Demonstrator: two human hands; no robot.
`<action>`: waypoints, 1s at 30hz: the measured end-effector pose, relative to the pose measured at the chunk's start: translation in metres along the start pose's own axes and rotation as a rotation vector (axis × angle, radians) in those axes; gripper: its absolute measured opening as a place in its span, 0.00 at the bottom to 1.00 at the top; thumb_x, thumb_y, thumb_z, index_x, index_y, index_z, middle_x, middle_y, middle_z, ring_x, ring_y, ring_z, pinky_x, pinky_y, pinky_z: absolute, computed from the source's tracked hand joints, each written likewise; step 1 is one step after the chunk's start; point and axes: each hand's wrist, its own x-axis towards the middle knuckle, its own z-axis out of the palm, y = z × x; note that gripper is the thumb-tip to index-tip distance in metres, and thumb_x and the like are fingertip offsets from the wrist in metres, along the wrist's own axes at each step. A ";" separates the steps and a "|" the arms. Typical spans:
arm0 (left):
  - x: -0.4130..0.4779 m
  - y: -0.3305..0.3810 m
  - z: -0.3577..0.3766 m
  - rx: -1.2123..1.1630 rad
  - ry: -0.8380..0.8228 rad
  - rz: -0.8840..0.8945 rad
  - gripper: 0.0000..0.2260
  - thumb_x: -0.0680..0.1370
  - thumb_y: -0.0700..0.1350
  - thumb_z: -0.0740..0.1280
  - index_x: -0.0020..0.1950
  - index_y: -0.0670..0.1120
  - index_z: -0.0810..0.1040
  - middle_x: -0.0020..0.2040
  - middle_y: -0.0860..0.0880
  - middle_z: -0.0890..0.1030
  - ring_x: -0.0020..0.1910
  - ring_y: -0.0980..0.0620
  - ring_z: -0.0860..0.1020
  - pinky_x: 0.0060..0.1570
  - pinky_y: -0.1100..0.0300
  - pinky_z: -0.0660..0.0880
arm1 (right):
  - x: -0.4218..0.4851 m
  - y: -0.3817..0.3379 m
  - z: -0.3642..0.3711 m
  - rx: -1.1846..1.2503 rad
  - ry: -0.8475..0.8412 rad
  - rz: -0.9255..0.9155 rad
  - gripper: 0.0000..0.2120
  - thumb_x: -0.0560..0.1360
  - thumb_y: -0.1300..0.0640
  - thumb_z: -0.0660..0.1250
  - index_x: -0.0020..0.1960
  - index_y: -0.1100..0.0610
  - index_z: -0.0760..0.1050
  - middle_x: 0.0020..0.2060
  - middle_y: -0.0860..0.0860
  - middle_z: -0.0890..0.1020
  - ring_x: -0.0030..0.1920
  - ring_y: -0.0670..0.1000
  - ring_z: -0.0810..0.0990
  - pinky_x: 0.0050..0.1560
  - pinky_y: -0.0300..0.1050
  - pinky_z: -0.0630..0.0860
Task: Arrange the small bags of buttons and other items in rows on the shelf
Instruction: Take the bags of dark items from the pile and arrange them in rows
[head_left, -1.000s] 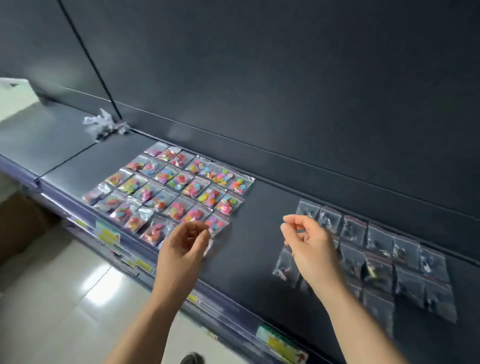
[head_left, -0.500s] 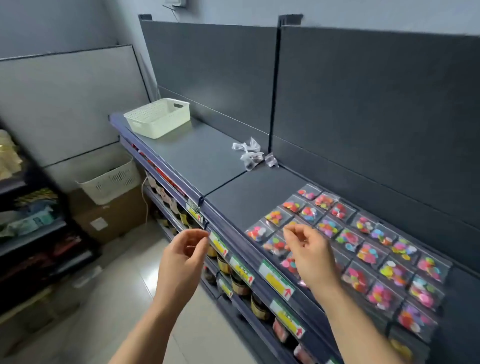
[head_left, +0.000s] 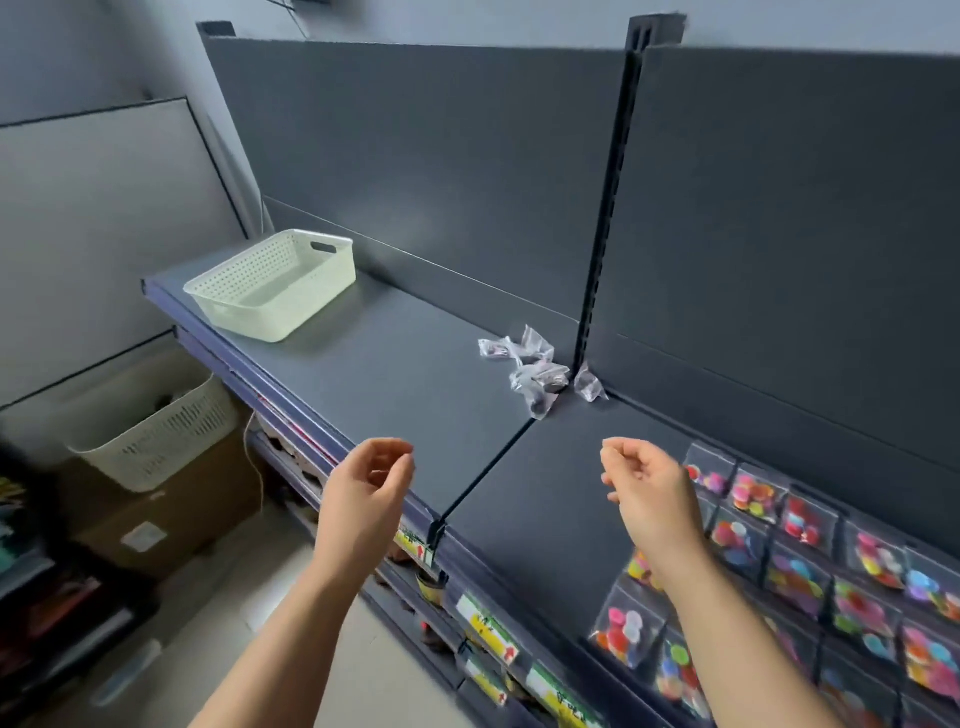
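**Shelf stock: bags and hands**

Button bags (head_left: 810, 566): colourful, laid in rows on the dark shelf (head_left: 395, 374), right end.
Loose clear bags (head_left: 535, 374): small heap by the upright (head_left: 605, 208).
Left hand (head_left: 363, 493), right hand (head_left: 649, 493) — both over the shelf front, fingers loosely curled, holding nothing.

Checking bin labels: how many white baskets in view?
2. One basket sits on the shelf, left end. The lower basket sits below it, on a cardboard box. Others may be hidden off frame.
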 end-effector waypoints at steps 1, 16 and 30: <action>0.019 -0.001 0.007 0.020 -0.017 0.007 0.03 0.77 0.41 0.67 0.47 0.48 0.80 0.41 0.48 0.82 0.38 0.52 0.78 0.37 0.64 0.74 | 0.014 0.001 0.005 0.001 0.020 0.010 0.04 0.78 0.57 0.65 0.50 0.54 0.79 0.41 0.46 0.81 0.41 0.45 0.79 0.41 0.40 0.76; 0.187 -0.004 0.150 0.409 -0.594 0.071 0.17 0.68 0.57 0.75 0.46 0.49 0.75 0.37 0.57 0.77 0.39 0.55 0.76 0.35 0.65 0.70 | 0.124 0.006 0.052 -0.180 0.224 0.130 0.05 0.77 0.53 0.65 0.48 0.47 0.80 0.45 0.44 0.83 0.43 0.44 0.80 0.42 0.44 0.76; 0.262 -0.006 0.106 -0.349 -0.991 -0.296 0.05 0.80 0.37 0.60 0.44 0.41 0.71 0.41 0.40 0.80 0.41 0.47 0.81 0.49 0.55 0.76 | 0.153 0.014 0.091 -0.427 0.344 0.174 0.04 0.74 0.59 0.70 0.48 0.54 0.80 0.37 0.50 0.79 0.40 0.53 0.76 0.40 0.44 0.71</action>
